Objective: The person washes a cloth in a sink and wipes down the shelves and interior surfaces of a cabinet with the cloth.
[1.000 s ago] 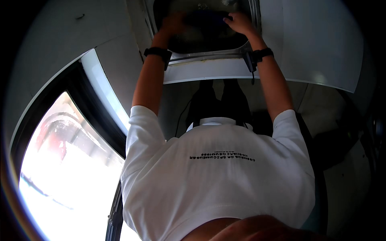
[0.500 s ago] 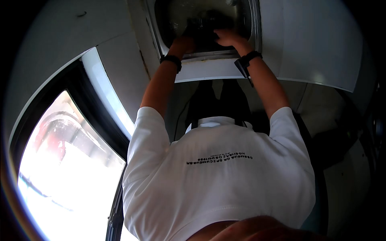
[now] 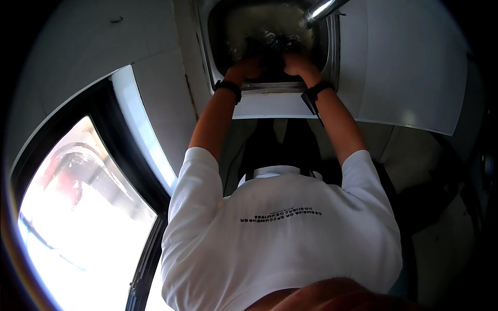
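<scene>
A metal sink (image 3: 275, 87) holds murky, rippling water. Low in the basin, close to its front rim, lies a dark, wet bundle that looks like cloth (image 3: 273, 58). My left hand (image 3: 249, 68) is on the left side of this bundle, with its fingers closed into it and mostly lost in shadow. On the other side my right hand (image 3: 298, 64) grips the cloth too, its fingertips hidden by the dark material. Both wrists wear black bands.
A metal faucet (image 3: 320, 11) reaches over the sink's back right corner. Pale counter (image 3: 410, 67) extends to the right. At the left is a bright window (image 3: 83, 207) with a dark frame, and a small hook (image 3: 117, 20) is on the pale surface above it.
The view has shifted, so the sink sits lower and the faucet shows. Both hands have drawn nearer the sink's front rim with the dark cloth, and the water ripples around it.
</scene>
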A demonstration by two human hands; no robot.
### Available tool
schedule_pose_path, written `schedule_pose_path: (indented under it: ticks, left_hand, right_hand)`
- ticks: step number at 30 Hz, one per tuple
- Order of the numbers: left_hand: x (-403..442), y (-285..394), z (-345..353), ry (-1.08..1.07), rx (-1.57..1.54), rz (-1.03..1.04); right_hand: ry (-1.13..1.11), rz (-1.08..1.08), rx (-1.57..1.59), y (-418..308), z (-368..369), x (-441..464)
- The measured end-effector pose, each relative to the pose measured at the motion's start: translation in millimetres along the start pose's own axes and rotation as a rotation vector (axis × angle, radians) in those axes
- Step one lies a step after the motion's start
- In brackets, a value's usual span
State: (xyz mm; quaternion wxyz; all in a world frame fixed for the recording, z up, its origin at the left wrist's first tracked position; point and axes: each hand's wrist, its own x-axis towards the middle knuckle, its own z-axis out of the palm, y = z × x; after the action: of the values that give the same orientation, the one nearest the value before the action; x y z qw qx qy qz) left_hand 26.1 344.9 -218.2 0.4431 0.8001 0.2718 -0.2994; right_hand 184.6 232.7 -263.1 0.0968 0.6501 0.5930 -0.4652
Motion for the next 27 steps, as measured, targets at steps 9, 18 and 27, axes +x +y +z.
schedule_pose_path:
  ticks: [9,18,27]
  left_hand:
    - [1.9,-28.9,32.7,0.222,0.305,-0.101]
    - [-1.9,-31.2,0.9,0.062,-0.626,-0.151]
    - [-51.1,10.3,-53.9,0.473,-0.226,0.039]
  right_hand:
    - [0.178,-0.103,0.283,-3.8,-3.0,4.3]
    - [0.708,-0.119,0.920,2.4,6.3,9.9]
    - [1.037,-0.348,0.887,-15.0,-67.4,-65.1]
